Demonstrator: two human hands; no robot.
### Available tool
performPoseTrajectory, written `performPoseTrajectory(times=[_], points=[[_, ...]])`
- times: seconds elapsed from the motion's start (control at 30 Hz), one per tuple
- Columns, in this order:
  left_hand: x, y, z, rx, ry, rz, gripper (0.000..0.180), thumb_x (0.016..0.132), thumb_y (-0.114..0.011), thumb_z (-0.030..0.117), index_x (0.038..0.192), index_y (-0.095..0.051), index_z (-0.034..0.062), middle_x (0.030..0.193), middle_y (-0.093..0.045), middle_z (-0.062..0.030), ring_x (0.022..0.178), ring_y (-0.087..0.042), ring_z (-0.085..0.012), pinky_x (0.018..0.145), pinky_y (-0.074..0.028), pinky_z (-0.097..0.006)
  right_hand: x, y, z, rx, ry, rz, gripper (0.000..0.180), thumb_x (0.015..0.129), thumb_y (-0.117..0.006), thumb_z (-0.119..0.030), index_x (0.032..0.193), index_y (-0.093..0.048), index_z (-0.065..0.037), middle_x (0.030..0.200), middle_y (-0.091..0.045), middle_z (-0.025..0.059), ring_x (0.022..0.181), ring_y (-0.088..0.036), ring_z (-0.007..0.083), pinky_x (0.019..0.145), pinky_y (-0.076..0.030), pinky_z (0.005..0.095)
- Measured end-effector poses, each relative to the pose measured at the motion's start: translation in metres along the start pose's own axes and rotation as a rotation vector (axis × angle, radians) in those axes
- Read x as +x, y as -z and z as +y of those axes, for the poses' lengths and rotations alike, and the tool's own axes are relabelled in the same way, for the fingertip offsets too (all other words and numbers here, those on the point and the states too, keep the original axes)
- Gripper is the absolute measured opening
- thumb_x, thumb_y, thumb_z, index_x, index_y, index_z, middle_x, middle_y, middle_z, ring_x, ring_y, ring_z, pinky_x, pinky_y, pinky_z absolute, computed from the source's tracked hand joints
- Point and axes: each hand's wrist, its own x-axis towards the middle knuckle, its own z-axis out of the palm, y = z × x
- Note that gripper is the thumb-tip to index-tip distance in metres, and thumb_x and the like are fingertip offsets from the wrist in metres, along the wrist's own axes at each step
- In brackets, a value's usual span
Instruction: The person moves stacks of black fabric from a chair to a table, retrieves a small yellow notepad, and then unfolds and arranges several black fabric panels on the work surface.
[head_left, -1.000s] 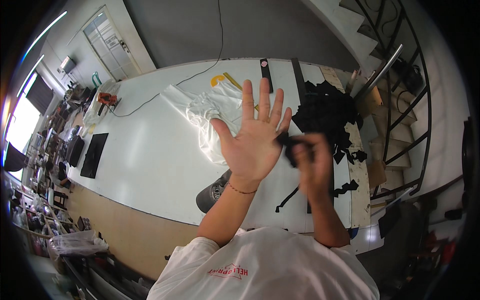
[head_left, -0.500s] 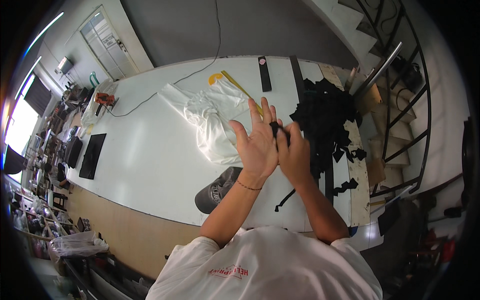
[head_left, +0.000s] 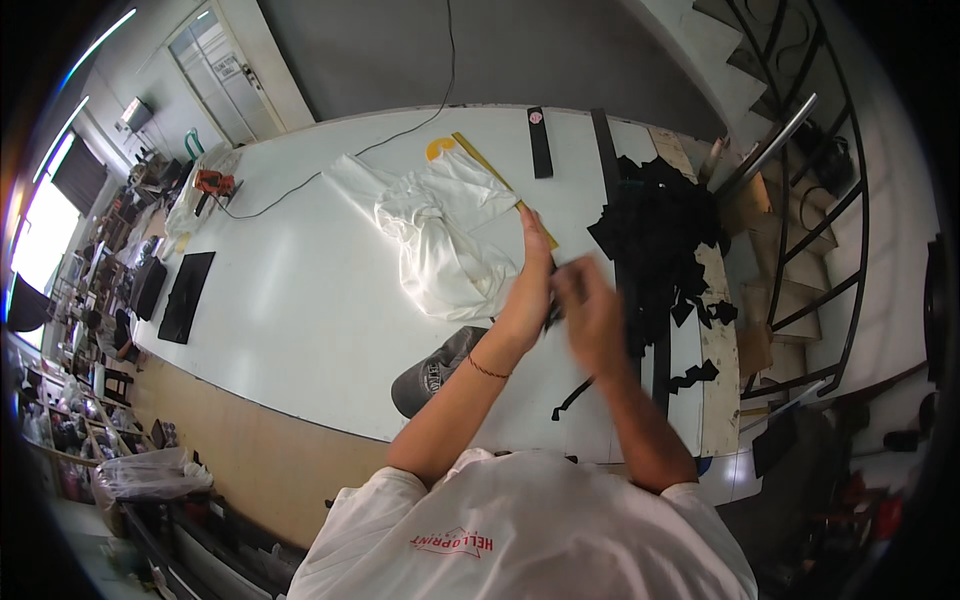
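My left hand [head_left: 530, 285] is raised over the table, turned edge-on with its fingers stretched out together. Along its right side shows a bit of black fabric strip [head_left: 553, 312], mostly hidden between my hands. Close beside it, my right hand [head_left: 595, 315] is curled and smeared by motion, its fingertips at the strip. Below the right wrist a thin black tail [head_left: 572, 400] trails over the white surface; whether it joins the strip I cannot tell. A dark grey cap [head_left: 430, 375] lies left of my left wrist, and a crumpled white garment [head_left: 440, 235] lies beyond.
A heap of black fabric scraps [head_left: 660, 235] covers the table's right side. Farther back are a yellow ruler [head_left: 480, 160], a dark flat bar [head_left: 540, 145] and an orange power tool [head_left: 213, 185] with a cord. A black flat piece [head_left: 187, 297] lies at the table's [head_left: 290, 330] left.
My left hand has turned from palm showing to edge-on, its fingers drawn together. My right hand has shifted slightly right and lower, and blurs. The view has tilted slightly.
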Motion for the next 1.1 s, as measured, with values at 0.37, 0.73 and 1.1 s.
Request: performPoseTrajectory(times=[0.37, 0.73, 1.1], points=[[-0.011, 0.0, 0.044, 1.22, -0.506, -0.087, 0.121, 0.07, -0.081, 0.036, 0.15, 0.0, -0.0045, 0.155, 0.002, -0.031, 0.142, 0.006, -0.0527, 0.111, -0.003, -0.065, -0.003, 0.054, -0.011, 0.619, -0.239, 0.066, 0.028, 0.101, -0.051, -0.034, 0.106, -0.054, -0.007, 0.079, -0.053, -0.0058, 0.063, -0.044, 0.0013, 0.056, -0.035, 0.0181], [-0.03, -0.02, 0.023, 0.845, -0.441, -0.243, 0.105, 0.074, -0.072, 0.012, 0.152, -0.003, 0.0008, 0.157, 0.003, -0.0275, 0.144, 0.001, -0.0489, 0.112, -0.006, -0.064, 0.007, 0.035, -0.024, -0.017, 0.026, 0.023, 0.041, 0.103, -0.041, -0.037, 0.094, -0.054, 0.001, 0.063, -0.056, 0.0152, 0.055, -0.055, 0.032, 0.055, -0.042, 0.037], [-0.045, -0.003, -0.005, 1.571, -0.516, -0.186, 0.057, 0.084, -0.05, 0.008, 0.137, -0.039, -0.0064, 0.144, -0.042, -0.0169, 0.142, -0.03, -0.0337, 0.112, -0.015, -0.064, -0.001, 0.015, -0.003, -0.332, -0.136, -0.079, 0.036, 0.102, -0.043, -0.031, 0.101, -0.061, 0.001, 0.077, -0.064, 0.022, 0.073, -0.064, 0.0379, 0.065, -0.051, 0.0426]])
